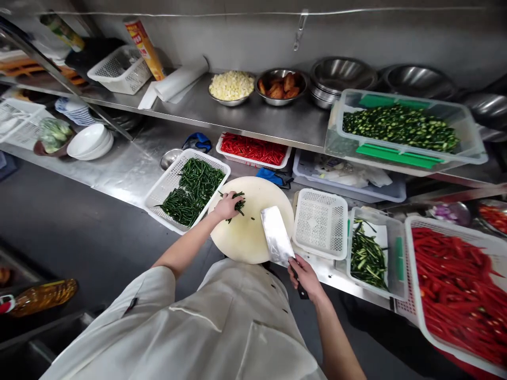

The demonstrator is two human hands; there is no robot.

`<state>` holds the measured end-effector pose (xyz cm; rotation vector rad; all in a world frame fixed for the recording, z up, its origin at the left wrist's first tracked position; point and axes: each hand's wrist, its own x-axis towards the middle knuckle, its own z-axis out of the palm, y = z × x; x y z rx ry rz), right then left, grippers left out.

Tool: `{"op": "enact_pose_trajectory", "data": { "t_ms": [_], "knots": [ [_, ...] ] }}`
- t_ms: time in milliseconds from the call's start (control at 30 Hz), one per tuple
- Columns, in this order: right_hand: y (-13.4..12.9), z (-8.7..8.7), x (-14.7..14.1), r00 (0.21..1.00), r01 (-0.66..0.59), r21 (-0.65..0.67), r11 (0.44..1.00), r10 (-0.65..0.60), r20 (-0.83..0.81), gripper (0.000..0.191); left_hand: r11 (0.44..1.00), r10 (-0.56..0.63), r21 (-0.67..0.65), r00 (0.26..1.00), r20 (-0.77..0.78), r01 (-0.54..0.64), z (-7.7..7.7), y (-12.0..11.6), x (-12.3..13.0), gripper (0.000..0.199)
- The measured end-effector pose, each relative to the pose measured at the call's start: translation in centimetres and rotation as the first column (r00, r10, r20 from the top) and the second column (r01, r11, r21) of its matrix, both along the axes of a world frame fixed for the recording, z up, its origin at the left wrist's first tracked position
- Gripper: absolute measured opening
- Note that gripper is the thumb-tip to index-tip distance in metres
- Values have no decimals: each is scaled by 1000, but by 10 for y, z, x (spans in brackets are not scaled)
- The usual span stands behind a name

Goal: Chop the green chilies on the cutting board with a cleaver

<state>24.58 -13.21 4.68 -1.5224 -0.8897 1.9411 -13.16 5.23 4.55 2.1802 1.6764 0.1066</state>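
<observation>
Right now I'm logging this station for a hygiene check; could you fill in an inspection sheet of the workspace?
Surface: steel counter; round cutting board bearing a small green piece.
Job's things: cleaver, mostly over the board; green pods in a white basket at left.
Clutter: blue-and-black item behind the board; smaller basket right of the board.
Hands: left hand closed around some pods on the board; right hand grips the cleaver's handle.
Cables: cannot tell; thin line on the wall.
Surroundings: shelf holding bowls; red peppers at far right.
</observation>
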Motion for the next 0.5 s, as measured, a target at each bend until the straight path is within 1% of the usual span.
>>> {"op": "enact_pose_trajectory", "data": {
  "t_ms": [100, 200, 300, 367, 433, 500],
  "knots": [
    [-12, -19, 7, 995, 1, -53, 999, -6, -97, 51, 1000, -5, 14, 999, -49, 6, -1, -12, 5, 70],
    [-17, -31, -2, 989, -30, -68, 997, 20, -146, 53, 999, 24, 24, 996, -86, -22, -4, -29, 19, 66],
    [-15, -37, -13, 985, -82, -78, 994, 69, -160, 56, 993, 109, 53, 990, -90, -105, -10, -41, 33, 61],
    [-13, -39, -17, 982, -92, -82, 992, 76, -172, 56, 985, 159, 76, 983, -93, -152, -13, -44, 40, 58],
    [-12, -40, -18, 980, -80, -112, 990, 58, -188, 58, 981, 180, 89, 979, -97, -172, -15, -44, 41, 59],
    [-14, -39, -16, 988, -23, -150, 988, 0, -152, 60, 982, 174, 88, 980, -98, -166, -14, -42, 39, 61]
  ]
}}
